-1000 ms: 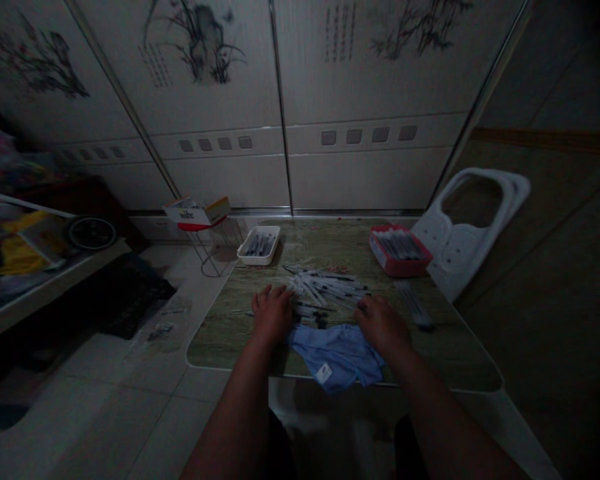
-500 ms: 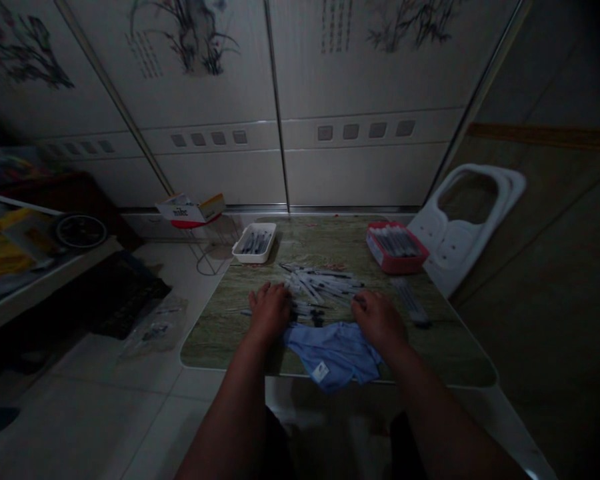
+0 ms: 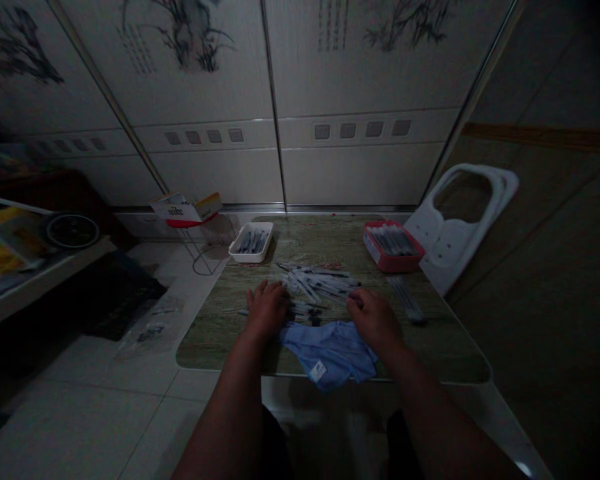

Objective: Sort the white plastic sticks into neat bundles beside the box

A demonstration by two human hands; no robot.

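Note:
My left hand (image 3: 269, 308) lies with its fingers stretched out over pens at the left of the table. A small row of pens (image 3: 303, 310) with dark caps runs out beside it. My right hand (image 3: 374, 319) is closed, thumb and fingers pinched together at the right end of a loose pile of whitish pens (image 3: 315, 281). What those fingers hold, if anything, is too dark to make out. Below, between both wrists, a blue cloth (image 3: 333, 353) with a white label hangs over the table's near edge.
A white tray (image 3: 235, 257) of pens stands back left on the table (image 3: 210, 340). Back right is a red box (image 3: 396, 264) of pens, with a bundle of pens (image 3: 406, 300) in front. White folding chairs (image 3: 443, 233) lean at the right; a red stool (image 3: 193, 221) bears an open carton.
The whole view has shifted slightly. Both hands stay almost in the same place by the pens; the left remains spread and the right remains pinched.

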